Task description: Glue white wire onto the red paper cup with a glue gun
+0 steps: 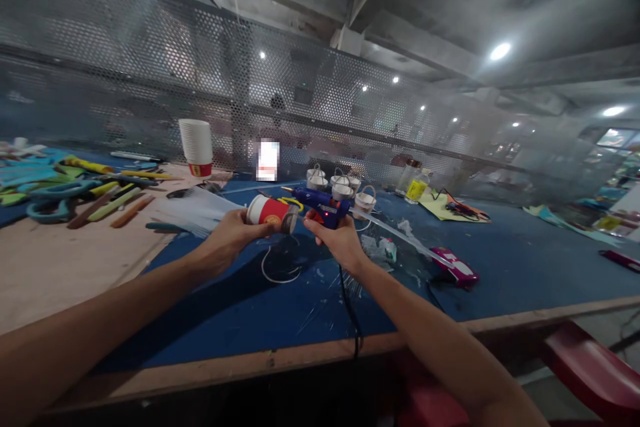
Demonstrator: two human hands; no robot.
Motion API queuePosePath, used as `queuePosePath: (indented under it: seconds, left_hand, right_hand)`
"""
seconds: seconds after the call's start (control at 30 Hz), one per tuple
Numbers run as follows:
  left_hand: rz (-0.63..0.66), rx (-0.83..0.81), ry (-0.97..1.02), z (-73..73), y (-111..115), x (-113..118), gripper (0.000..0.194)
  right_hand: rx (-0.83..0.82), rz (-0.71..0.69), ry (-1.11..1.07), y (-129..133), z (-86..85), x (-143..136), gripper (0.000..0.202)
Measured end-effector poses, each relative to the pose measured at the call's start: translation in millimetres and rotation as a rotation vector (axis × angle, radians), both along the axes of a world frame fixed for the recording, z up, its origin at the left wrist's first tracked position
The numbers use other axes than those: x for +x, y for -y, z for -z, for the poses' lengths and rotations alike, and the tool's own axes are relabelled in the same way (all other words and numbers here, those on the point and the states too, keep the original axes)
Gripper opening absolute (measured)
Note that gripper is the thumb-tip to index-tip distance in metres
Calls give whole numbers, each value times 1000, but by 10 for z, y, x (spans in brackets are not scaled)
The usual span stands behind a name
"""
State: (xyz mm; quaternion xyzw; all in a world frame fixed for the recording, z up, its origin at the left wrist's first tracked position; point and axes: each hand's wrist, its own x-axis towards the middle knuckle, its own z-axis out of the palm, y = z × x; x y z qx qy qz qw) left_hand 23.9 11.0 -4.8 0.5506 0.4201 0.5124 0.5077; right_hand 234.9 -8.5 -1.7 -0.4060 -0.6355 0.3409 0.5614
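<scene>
My left hand [233,235] is closed round a red and white paper cup [269,212], tipped on its side above the blue table cover. In my right hand [336,235] is a dark blue hot glue gun [320,203], its nozzle pointing left over the cup and a small red light showing on its body. A long clear glue stick [395,232] juts out of its back end. Whether the nozzle touches the cup I cannot tell. A thin white cord loop [273,273] lies below the cup.
Several small white cups with loop handles [341,187] stand behind the glue gun. A stack of paper cups [196,147] is at the back left, with scissors [55,203] and markers nearby. To the right are a magenta box [457,268] and a yellow-labelled bottle [417,187].
</scene>
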Motion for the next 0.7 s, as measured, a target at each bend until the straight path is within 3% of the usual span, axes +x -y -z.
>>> queuePosePath:
  seconds: [0.43,0.7]
  left_hand:
    - [-180,165,-98,-75,-20,-84,24]
    - [-216,228,-228,-72,-34,-121,29]
  right_hand:
    - [-65,-61,109,31,35,13,38]
    - [2,83,309,27,110,33,40]
